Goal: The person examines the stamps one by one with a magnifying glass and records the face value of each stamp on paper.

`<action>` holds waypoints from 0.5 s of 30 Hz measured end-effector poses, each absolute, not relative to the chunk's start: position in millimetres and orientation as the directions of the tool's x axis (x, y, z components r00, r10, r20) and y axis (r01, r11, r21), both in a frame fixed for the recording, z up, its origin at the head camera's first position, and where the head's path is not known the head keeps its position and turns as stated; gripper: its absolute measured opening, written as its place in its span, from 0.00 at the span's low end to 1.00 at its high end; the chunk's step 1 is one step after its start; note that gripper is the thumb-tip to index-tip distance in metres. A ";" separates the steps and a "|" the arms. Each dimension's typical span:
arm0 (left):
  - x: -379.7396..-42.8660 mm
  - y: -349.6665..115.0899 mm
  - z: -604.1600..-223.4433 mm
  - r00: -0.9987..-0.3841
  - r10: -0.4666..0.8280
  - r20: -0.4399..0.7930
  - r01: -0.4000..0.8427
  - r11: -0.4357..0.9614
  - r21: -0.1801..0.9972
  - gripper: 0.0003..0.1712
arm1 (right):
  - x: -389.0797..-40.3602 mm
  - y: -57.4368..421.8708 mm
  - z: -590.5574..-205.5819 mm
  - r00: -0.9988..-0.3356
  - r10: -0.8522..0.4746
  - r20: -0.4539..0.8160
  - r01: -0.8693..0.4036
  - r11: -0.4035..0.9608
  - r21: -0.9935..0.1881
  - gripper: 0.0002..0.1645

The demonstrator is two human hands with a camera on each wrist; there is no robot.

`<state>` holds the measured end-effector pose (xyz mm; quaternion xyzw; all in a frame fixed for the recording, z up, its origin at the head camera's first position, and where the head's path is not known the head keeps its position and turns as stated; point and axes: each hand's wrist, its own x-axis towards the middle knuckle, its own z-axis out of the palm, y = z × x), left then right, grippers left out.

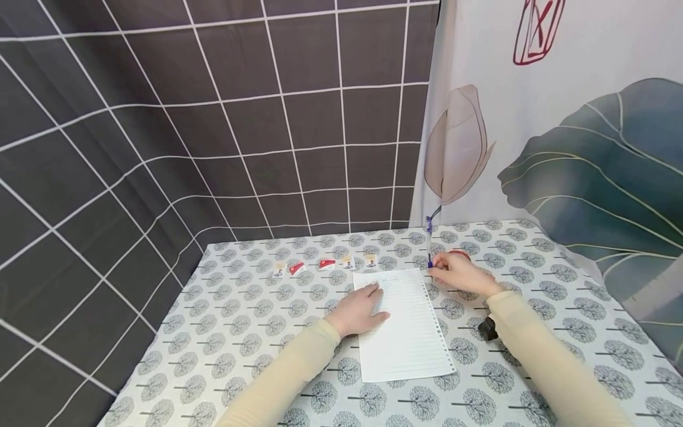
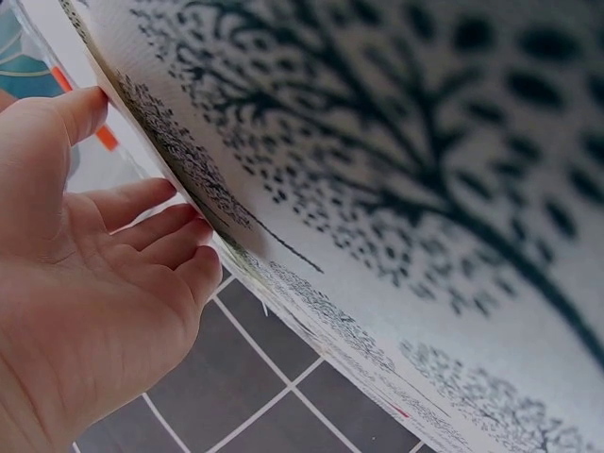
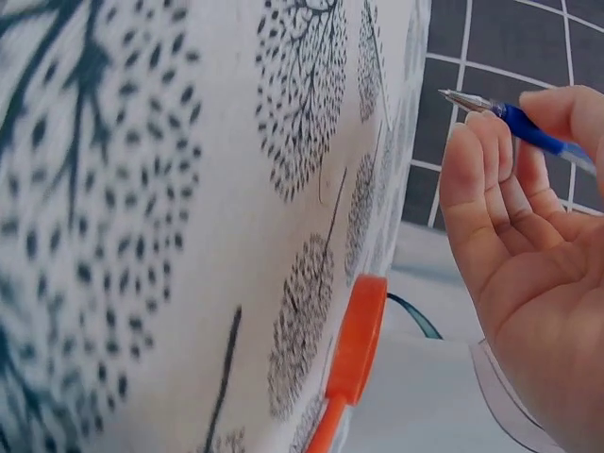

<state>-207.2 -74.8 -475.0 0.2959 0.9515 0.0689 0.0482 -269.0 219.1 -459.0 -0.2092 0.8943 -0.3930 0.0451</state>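
Note:
A sheet of lined paper with a row of punched holes down its right side lies on the table. Faint blue writing shows on its top line. My left hand rests flat on the sheet's left part, fingers relaxed; in the left wrist view the left hand has its fingertips against the surface. Above the table, beside the sheet's upper right corner, my right hand pinches a blue pen near its lower end. The right wrist view shows the bare metal tip of the pen between thumb and fingers.
Several small red-and-white and yellowish cards lie in a row behind the paper. An orange-red, rounded object with a handle lies by the right hand, partly hidden in the head view. A dark gridded curtain borders the table's back and left.

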 end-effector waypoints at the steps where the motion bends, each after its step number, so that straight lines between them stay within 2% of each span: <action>1: -207.2 -74.7 -475.6 -0.820 0.571 -0.052 0.558 0.815 0.155 0.39 | -268.5 218.2 -458.9 -0.916 -0.393 0.073 -0.318 0.604 -0.731 0.09; 6: -208.0 -74.5 -479.0 -0.818 0.573 -0.050 0.561 0.814 0.151 0.39 | -266.8 214.1 -460.1 -0.947 -0.320 0.033 -0.229 0.596 -0.769 0.09; 15: -208.7 -75.1 -478.6 -0.814 0.579 -0.035 0.571 0.811 0.131 0.39 | -266.7 208.9 -457.3 -0.966 -0.258 0.010 -0.149 0.522 -0.840 0.08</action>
